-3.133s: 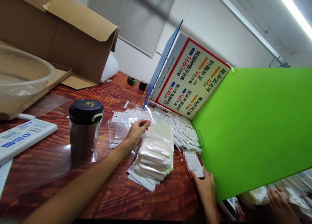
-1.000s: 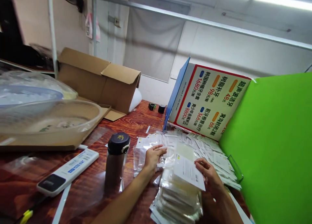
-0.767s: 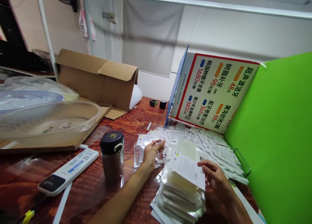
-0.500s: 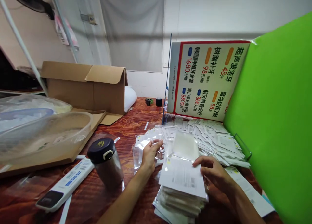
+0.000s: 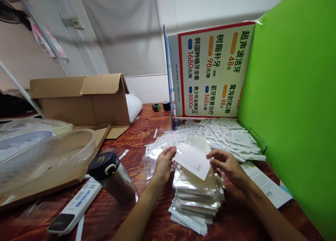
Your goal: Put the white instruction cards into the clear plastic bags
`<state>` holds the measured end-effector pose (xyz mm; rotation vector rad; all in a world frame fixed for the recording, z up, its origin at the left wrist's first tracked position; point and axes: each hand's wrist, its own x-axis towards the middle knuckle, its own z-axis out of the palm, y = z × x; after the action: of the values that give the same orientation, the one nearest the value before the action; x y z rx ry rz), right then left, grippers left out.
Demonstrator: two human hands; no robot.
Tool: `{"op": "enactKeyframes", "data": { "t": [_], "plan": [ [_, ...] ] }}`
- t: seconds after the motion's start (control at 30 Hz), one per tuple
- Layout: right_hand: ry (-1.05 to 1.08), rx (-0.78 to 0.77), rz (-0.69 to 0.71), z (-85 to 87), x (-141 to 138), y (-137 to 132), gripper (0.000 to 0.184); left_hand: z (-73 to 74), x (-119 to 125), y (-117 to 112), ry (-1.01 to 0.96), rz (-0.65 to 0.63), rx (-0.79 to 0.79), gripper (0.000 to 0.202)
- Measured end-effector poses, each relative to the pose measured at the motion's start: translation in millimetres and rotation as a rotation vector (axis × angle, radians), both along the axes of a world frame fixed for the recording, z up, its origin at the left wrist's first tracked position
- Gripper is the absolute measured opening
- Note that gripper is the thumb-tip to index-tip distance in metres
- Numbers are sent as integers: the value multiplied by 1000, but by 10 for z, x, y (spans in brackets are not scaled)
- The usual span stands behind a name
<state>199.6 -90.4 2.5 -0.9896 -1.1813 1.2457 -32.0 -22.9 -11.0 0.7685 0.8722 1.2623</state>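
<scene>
Just above the stack of packets point(image 5: 197, 199), the left hand point(image 5: 163, 163) pinches the left edge of a white card point(image 5: 193, 160) and the right hand point(image 5: 229, 166) pinches its right corner, with a flask point(image 5: 111, 176) left of the stack.

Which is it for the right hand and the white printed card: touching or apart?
Touching. The head view shows the right hand pinching the white printed card at its right edge, above the pile of bagged packets.

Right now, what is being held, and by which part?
A white card, above the stack of packets: the left hand pinches its left corner, the right hand its right corner.
</scene>
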Motion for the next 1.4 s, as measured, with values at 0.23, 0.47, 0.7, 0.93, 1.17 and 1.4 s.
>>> {"op": "enactKeyframes", "data": {
  "t": [0.23, 0.47, 0.7, 0.93, 1.17, 1.4],
  "plan": [
    [-33, 59, -70, -94, -56, 27, 30, 56, 10, -51, 91, -110, 59, 44],
    [-223, 159, -32, -79, 33, -40, 34, 119, 37, -152, 145, -130, 138, 47],
    [-475, 487, -195, -239, -102, -53, 22, 190, 78, -252, 190, -304, 245, 54],
    [-540, 415, -149, -246, -226, -104, 43, 207, 35, -251, 247, -451, 319, 50],
    [-145, 122, -308, -178, -171, 12, 55, 188, 90, -206, 352, -315, 392, 33],
    [-874, -16, -822, 84, 690, -24, 62, 196, 46, -141, 448, -148, 466, 37]
  ]
}}
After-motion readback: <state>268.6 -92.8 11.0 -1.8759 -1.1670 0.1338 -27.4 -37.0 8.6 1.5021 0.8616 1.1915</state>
